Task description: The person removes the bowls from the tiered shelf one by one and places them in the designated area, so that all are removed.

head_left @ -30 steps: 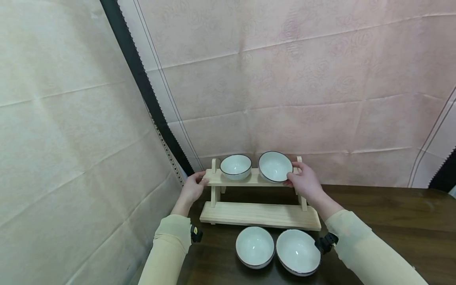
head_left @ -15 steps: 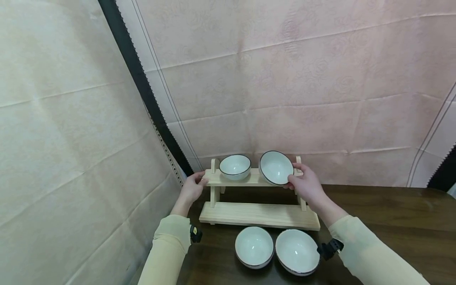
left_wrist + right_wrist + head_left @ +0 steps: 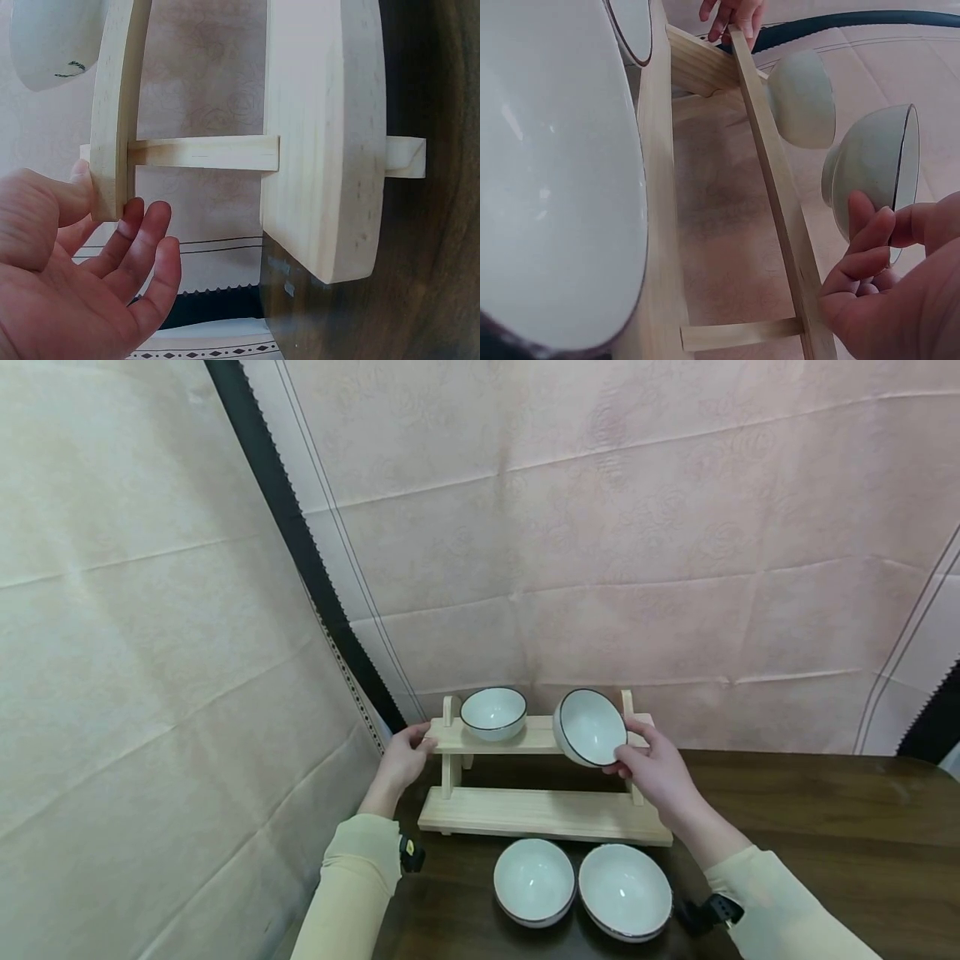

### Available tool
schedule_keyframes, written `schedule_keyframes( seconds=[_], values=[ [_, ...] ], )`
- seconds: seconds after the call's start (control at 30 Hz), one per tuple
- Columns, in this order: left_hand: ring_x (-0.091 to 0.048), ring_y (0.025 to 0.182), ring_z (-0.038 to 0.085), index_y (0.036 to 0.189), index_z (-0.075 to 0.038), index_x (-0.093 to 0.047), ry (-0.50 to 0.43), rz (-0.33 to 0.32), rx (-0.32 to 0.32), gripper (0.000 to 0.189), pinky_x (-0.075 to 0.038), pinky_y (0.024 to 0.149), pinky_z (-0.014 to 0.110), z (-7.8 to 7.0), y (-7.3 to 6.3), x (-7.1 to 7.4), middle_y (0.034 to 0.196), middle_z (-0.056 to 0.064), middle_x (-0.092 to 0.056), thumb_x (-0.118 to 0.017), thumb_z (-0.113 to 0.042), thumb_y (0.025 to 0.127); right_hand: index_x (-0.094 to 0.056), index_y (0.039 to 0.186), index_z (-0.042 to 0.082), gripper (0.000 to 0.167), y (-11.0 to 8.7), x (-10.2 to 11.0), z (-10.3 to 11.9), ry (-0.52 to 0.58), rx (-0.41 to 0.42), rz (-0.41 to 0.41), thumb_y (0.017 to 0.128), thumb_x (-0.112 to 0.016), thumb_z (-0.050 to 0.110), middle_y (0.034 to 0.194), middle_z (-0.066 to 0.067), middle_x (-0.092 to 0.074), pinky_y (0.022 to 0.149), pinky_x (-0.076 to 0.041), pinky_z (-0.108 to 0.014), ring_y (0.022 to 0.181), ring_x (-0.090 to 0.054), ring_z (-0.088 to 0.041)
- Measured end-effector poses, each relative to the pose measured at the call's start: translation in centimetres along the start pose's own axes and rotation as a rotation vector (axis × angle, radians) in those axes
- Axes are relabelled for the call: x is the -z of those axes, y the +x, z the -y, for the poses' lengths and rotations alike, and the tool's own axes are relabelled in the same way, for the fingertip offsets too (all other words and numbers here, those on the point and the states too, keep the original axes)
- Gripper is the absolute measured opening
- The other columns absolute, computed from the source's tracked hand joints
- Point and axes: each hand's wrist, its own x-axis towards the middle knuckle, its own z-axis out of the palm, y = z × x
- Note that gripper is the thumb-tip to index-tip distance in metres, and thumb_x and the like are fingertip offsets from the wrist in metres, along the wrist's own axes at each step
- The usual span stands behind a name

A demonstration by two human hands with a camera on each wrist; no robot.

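- A two-tier wooden rack (image 3: 545, 812) stands on the dark wooden table (image 3: 810, 827), its long side toward the person.
- The left hand (image 3: 405, 762) is at the rack's left end, grasping the tip of the upper shelf (image 3: 114, 135) between thumb and fingers; the left wrist view shows the other fingers spread loosely below that shelf.
- The right hand (image 3: 658, 768) is near the rack's right end, pinching a tilted bowl (image 3: 590, 728) by its rim, thumb inside and fingers against the outer wall.
- That bowl is above the right half of the rack, its mouth leaning toward the person; in the right wrist view a gap shows between its foot and the upper shelf.
- An upright bowl (image 3: 493, 712) rests on the left part of the rack's upper shelf, white inside with a dark rim, well apart from the left hand.
- In front of the rack, on the table, a left front bowl (image 3: 535, 881) and a right front bowl (image 3: 626, 890) sit upright side by side, mouths up.
- Behind the rack hangs a pale patterned cloth (image 3: 637, 527), and a dark band (image 3: 315, 552) slants down toward the rack's left end.
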Motion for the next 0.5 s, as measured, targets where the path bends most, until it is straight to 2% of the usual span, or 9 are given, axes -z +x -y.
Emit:
schedule_keyframes(
  seconds=[0.27,0.5],
  values=[
    [-0.066,0.119,0.040,0.154,-0.002,-0.055,-0.009,0.000,-0.002,0.045,-0.054,0.102,0.051,0.0,0.0,0.0,0.134,0.023,-0.063,-0.060,-0.014,0.111,-0.031,0.164,-0.001,0.063,-1.1,0.5,-0.8,-0.010,-0.007,0.020,0.108,-0.056,0.010,0.099,-0.012,-0.075,0.070,-0.053,-0.027,0.085,-0.071,-0.016],
    [-0.066,0.118,0.039,0.154,-0.002,-0.055,-0.009,-0.001,0.003,0.045,-0.054,0.101,0.050,0.0,0.0,0.0,0.133,0.023,-0.063,-0.060,-0.014,0.111,-0.029,0.164,-0.004,0.063,-1.9,0.9,-1.3,-0.037,-0.003,0.041,0.109,-0.055,0.011,0.103,-0.013,-0.076,0.073,-0.056,-0.031,0.091,-0.075,-0.022]
  ],
)
